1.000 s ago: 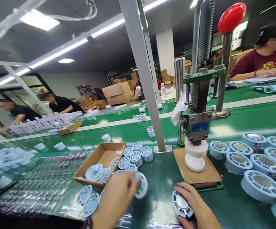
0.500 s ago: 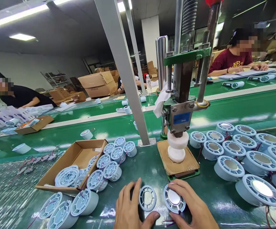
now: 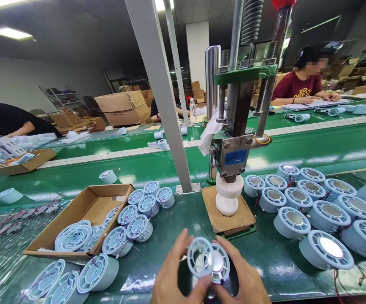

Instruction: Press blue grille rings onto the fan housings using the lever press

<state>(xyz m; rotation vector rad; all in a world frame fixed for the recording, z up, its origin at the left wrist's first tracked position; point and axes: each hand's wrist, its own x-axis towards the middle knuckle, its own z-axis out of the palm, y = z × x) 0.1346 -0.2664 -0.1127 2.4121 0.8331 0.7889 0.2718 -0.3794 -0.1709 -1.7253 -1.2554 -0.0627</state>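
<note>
While the left hand (image 3: 180,272) grips a light-blue spoked ring (image 3: 199,256), the right hand (image 3: 238,270) closes its grip on a light-blue round housing with a silver disc (image 3: 217,262). The ring overlaps the housing's left part, both in front of the hand press (image 3: 235,156) on the green table (image 3: 178,219).

A light-blue plastic ring (image 3: 190,256), thin-rimmed with a wide open middle, stands tilted in the fingers of the left hand (image 3: 175,274), its face toward the camera. Its right side overlaps the left part of a round light-blue housing (image 3: 226,264), held by the right hand (image 3: 241,272) above the desk (image 3: 157,257). The housing faces the camera too, with a shiny silver disc at its centre and spoke-like ribs around that disc.
</note>
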